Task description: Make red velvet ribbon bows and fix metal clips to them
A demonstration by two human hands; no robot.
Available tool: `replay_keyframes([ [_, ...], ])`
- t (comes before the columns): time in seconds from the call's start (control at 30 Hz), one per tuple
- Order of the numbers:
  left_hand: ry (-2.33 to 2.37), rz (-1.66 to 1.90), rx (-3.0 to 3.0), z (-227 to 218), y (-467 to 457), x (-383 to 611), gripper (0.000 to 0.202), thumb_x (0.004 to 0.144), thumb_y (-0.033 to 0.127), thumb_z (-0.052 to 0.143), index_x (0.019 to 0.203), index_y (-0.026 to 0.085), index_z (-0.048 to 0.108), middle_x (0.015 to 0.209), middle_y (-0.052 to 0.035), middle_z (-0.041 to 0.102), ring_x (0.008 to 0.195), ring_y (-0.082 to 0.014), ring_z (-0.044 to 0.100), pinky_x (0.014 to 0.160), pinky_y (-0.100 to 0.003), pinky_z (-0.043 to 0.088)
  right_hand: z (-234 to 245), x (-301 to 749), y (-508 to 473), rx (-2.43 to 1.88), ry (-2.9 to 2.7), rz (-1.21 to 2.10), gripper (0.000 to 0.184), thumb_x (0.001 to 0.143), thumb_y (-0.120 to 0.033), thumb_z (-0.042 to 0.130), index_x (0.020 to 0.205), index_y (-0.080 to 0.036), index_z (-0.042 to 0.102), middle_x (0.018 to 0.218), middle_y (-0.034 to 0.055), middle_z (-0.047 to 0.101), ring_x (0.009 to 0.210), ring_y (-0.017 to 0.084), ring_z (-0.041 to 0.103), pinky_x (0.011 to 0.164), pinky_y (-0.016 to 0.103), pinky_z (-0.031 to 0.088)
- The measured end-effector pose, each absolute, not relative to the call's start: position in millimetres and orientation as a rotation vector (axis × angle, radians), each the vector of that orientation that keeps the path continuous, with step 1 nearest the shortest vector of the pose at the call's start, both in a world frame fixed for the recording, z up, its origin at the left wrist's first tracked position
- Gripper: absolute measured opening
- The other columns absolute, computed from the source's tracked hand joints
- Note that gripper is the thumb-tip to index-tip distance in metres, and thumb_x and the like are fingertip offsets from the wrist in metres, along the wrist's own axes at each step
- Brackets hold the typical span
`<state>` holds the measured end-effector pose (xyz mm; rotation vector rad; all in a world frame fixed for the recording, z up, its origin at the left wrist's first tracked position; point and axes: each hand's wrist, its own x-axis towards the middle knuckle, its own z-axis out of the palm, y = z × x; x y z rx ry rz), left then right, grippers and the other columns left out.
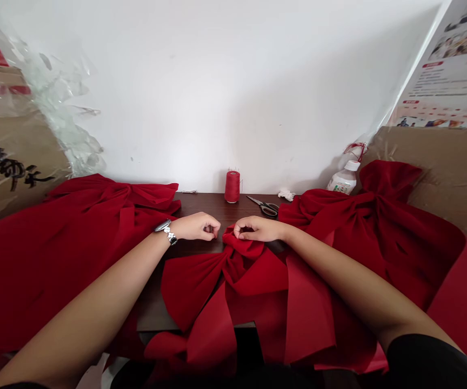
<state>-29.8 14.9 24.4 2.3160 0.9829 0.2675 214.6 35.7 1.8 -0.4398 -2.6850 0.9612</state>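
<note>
A large red velvet bow (199,281) lies in front of me, its knot near the table's middle and its wide tails hanging over the front edge. My right hand (261,229) is closed, with thumb and fingers pinching the folded cloth at the top of the knot. Just left of the bow, my left hand (198,226) hovers apart from it with fingers curled in a pinch. Whatever the left fingers hold, if anything, is too small to make out. A watch and a bracelet circle the left wrist.
A red thread spool (232,187) stands by the wall, with black-handled scissors (266,207) to its right. Other red bows lie piled at left (91,216) and right (404,227). A white-capped bottle (344,179) leans behind the right pile. Cardboard boxes (10,135) flank the table.
</note>
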Motion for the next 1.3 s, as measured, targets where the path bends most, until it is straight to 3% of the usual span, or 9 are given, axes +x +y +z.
replay_keyframes([
  [0.2, 0.98, 0.207, 2.262, 27.7, 13.0, -31.4, 0.007, 0.069, 0.018, 0.059, 0.067, 0.016, 0.065, 0.071, -0.001, 0.068, 0.061, -0.0107, 0.054, 0.057, -0.019, 0.039, 1.8, 214.9, 36.4, -0.464, -2.674, 1.031, 0.012, 0.088, -0.022, 0.052, 0.084, -0.012, 0.058, 0.081, 0.0021, 0.057, 0.073, 0.011, 0.05, 0.073, 0.023, 0.041],
  [0.37, 0.993, 0.398, 1.838, 28.8, 8.0, -29.6, 0.014, 0.071, 0.029, 0.065, 0.076, 0.015, 0.065, 0.074, -0.0034, 0.065, 0.056, -0.0086, 0.046, 0.044, -0.017, 0.032, -1.7, 210.7, 34.4, -0.523, -2.359, 1.337, 0.026, 0.086, -0.039, 0.06, 0.083, -0.013, 0.056, 0.076, 0.0019, 0.059, 0.07, 0.011, 0.053, 0.072, 0.025, 0.043],
  [0.5, 0.995, 0.558, 1.598, 26.8, 3.0, -22.0, 0.019, 0.069, 0.032, 0.07, 0.074, 0.013, 0.066, 0.068, -0.0029, 0.06, 0.055, -0.0075, 0.043, 0.042, -0.016, 0.026, -2.8, 204.0, 26.9, -0.605, -2.155, 1.364, 0.036, 0.081, -0.048, 0.064, 0.084, -0.013, 0.059, 0.084, 0.005, 0.063, 0.076, 0.013, 0.057, 0.075, 0.026, 0.045],
  [0.6, 1.02, 0.633, 1.502, 25.6, 0.0, -14.9, 0.022, 0.067, 0.033, 0.071, 0.075, 0.013, 0.067, 0.071, -0.0037, 0.06, 0.057, -0.0069, 0.042, 0.042, -0.016, 0.023, -2.1, 199.6, 20.2, -0.61, -2.066, 1.384, 0.036, 0.079, -0.048, 0.066, 0.086, -0.013, 0.061, 0.093, 0.0066, 0.066, 0.085, 0.015, 0.06, 0.082, 0.028, 0.044],
  [0.87, 1.093, 0.733, 1.456, 27.9, -8.1, -2.6, 0.019, 0.068, 0.029, 0.068, 0.076, 0.011, 0.066, 0.059, 0.0019, 0.05, 0.052, -0.0052, 0.036, 0.043, -0.016, 0.019, -5.3, 193.8, 13.3, -0.645, -1.825, 1.574, 0.035, 0.07, -0.044, 0.076, 0.079, -0.013, 0.062, 0.081, 0.003, 0.066, 0.075, 0.011, 0.059, 0.076, 0.025, 0.044],
  [1.03, 1.127, 0.751, 1.458, 26.7, -9.4, 0.0, 0.019, 0.067, 0.029, 0.065, 0.074, 0.012, 0.064, 0.057, 0.0029, 0.048, 0.049, -0.005, 0.034, 0.043, -0.017, 0.018, -7.4, 191.9, 12.1, -0.607, -1.805, 1.605, 0.035, 0.068, -0.044, 0.078, 0.078, -0.013, 0.063, 0.082, 0.0034, 0.067, 0.08, 0.013, 0.061, 0.076, 0.025, 0.045],
  [1.17, 1.163, 0.776, 1.499, 23.8, -10.4, 2.8, 0.016, 0.068, 0.027, 0.063, 0.073, 0.012, 0.063, 0.056, 0.0047, 0.045, 0.049, -0.0055, 0.036, 0.043, -0.017, 0.024, -10.2, 190.4, 14.0, -0.605, -1.813, 1.507, 0.035, 0.068, -0.044, 0.077, 0.078, -0.013, 0.063, 0.078, 0.0028, 0.066, 0.07, 0.011, 0.058, 0.07, 0.024, 0.045],
  [1.3, 1.201, 0.809, 1.618, 20.8, -14.1, 7.7, 0.021, 0.073, 0.032, 0.062, 0.083, 0.014, 0.064, 0.066, 0.0024, 0.053, 0.051, -0.0069, 0.043, 0.046, -0.02, 0.033, -11.5, 190.8, 16.7, -0.648, -1.795, 1.347, 0.03, 0.07, -0.04, 0.075, 0.078, -0.013, 0.063, 0.073, 0.0008, 0.063, 0.064, 0.01, 0.056, 0.068, 0.025, 0.046],
])
